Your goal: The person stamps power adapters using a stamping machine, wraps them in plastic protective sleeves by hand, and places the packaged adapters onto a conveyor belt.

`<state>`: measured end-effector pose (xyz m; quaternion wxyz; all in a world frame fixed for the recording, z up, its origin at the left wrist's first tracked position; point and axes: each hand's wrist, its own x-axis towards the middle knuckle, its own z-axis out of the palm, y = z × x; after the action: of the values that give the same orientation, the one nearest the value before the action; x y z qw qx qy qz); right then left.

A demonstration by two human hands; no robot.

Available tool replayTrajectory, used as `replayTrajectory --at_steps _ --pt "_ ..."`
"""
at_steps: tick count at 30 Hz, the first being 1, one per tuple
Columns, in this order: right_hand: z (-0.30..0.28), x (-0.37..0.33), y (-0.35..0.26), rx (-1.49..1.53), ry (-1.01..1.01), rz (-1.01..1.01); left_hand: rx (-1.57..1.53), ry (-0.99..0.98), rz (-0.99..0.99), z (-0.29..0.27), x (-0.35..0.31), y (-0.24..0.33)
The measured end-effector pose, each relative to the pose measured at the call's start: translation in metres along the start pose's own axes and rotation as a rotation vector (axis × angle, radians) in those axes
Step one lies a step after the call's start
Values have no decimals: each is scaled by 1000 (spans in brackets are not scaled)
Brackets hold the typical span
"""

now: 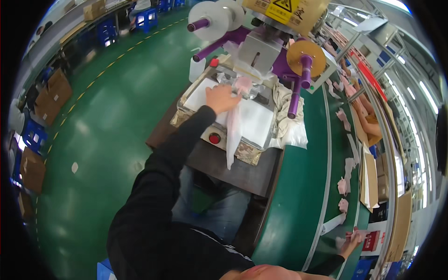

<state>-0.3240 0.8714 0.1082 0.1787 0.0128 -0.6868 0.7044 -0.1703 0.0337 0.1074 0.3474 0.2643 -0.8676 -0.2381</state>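
My left hand (221, 98) is at the worktop of a press machine (259, 49), its fingers closed on the upper part of a long pale pink, soft strip (234, 133). The strip hangs over the front edge of the worktop. Just beyond my fingertips, a brighter pink piece (243, 84) lies under the press head. Far to the right, my right hand (353, 240) reaches over the green conveyor belt (298, 196), with its fingers bent around a thin pale pink piece, partly blurred. Similar pink pieces with pale tails (343, 186) lie along the belt.
A red button (214, 138) sits on the machine's front. Purple rollers (294, 98) and a white film reel (210, 21) stick out above. Crumpled cloth (284, 112) lies right of the worktop. Cardboard boxes (52, 98) and blue stools (33, 135) stand at left. Other people sit beyond the belt.
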Motion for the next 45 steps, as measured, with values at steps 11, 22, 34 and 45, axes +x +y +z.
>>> replayTrajectory --at_steps 11,22,34,45 --pt "428 -151 -131 -25 -1329 263 -788 148 112 64 25 -40" --pt "748 -170 -22 -781 -873 -586 -1738 -7 -287 -67 -139 -97" --pt "813 -159 -2 -1177 -826 -946 -1185 179 -424 -78 -120 -130" --pt "789 -133 9 -932 -1097 -763 -1159 109 -458 -63 -119 -124"
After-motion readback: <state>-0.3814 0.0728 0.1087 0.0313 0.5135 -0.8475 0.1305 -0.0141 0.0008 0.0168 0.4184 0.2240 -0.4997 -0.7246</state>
